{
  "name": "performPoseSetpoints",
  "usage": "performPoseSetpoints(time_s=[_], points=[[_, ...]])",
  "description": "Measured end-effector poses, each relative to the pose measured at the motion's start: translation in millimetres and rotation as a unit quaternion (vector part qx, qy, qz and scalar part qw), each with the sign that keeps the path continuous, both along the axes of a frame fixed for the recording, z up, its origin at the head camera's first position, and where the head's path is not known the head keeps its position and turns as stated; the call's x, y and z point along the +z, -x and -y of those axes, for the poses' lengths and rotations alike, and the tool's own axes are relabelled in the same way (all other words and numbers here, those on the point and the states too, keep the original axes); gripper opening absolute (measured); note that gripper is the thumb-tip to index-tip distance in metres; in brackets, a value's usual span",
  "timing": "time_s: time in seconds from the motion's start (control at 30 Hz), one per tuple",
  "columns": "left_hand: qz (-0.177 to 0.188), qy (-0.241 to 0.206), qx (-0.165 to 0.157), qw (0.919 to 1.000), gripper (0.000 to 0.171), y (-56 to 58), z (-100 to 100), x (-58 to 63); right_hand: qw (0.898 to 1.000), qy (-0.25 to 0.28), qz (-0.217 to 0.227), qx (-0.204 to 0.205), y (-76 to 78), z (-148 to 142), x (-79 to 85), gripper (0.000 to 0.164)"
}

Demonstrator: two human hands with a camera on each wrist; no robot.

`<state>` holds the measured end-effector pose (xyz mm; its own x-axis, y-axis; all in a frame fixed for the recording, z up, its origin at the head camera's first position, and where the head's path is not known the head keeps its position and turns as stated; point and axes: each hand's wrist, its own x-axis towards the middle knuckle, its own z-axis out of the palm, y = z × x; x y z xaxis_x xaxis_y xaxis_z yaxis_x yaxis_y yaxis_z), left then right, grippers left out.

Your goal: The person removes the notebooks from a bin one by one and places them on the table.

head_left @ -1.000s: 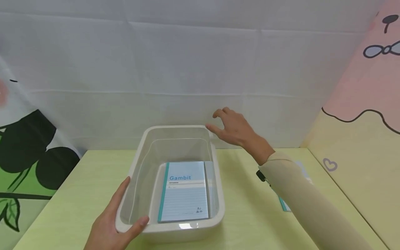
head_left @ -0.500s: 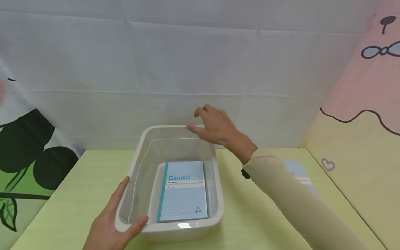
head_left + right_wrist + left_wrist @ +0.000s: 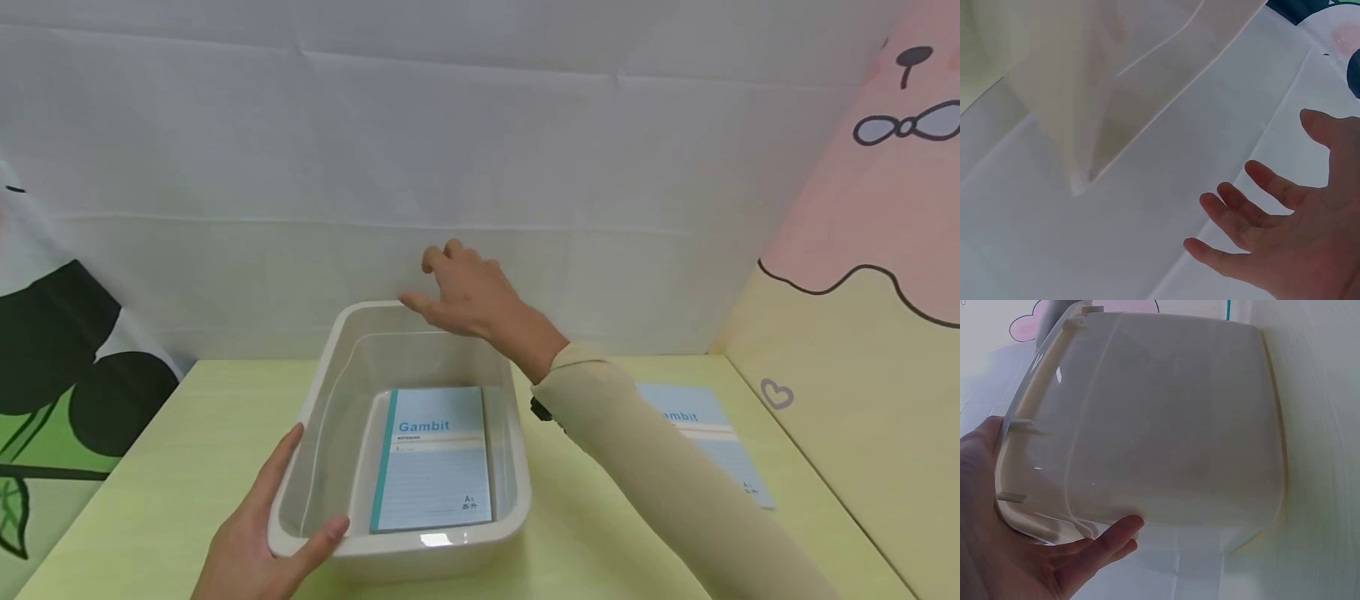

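A white plastic basin (image 3: 405,358) stands on the table, with a light-blue Gambit notebook (image 3: 431,467) lying face up inside it. My left hand (image 3: 251,533) holds the basin's near left corner, thumb across the front rim. Seen from the left wrist, fingers of that hand (image 3: 1054,562) lie against the outer wall of the basin (image 3: 1179,425). Over the basin's far rim hovers my right hand (image 3: 472,292), fingers loosely bent and spread, holding nothing. The right wrist view shows its bare palm (image 3: 1297,237) beside the basin's edge (image 3: 1147,100).
Another light-blue notebook (image 3: 712,417) lies on the pale green table (image 3: 600,517) at the right, partly covered by my sleeve (image 3: 637,442). A white cloth (image 3: 450,150) hangs behind the table. Printed panels flank both sides.
My right hand has moved left, from beyond the basin's far right corner to over its far rim. More of the notebook at the right now shows. The left hand keeps its place.
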<state>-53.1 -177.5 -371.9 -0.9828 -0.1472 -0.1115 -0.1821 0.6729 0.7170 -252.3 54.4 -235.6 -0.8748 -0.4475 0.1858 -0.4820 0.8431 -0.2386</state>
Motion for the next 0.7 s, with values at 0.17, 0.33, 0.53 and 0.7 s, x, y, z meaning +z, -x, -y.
performPoseSetpoints(time_s=[0.17, 0.33, 0.53, 0.7], points=[[0.003, -0.002, 0.0, 1.0, 0.113, 0.5, 2, -0.1, 1.0, -0.009, 0.018, -0.011, -3.2, 20, 7.0, 0.057], [0.002, -0.003, -0.002, 1.0, 0.112, -0.3, 2, -0.2, 0.999, -0.018, 0.035, -0.021, -3.9, 37, 7.0, 0.063], [0.003, -0.006, -0.001, 1.0, 0.111, -1.4, 0, 2.2, 0.998, -0.023, 0.045, -0.041, -2.4, 52, -3.0, 0.075], [-0.001, -0.007, 0.001, 1.0, 0.111, -2.4, -1, 2.2, 0.996, -0.022, 0.07, -0.05, 1.4, 61, -12.4, 0.077]])
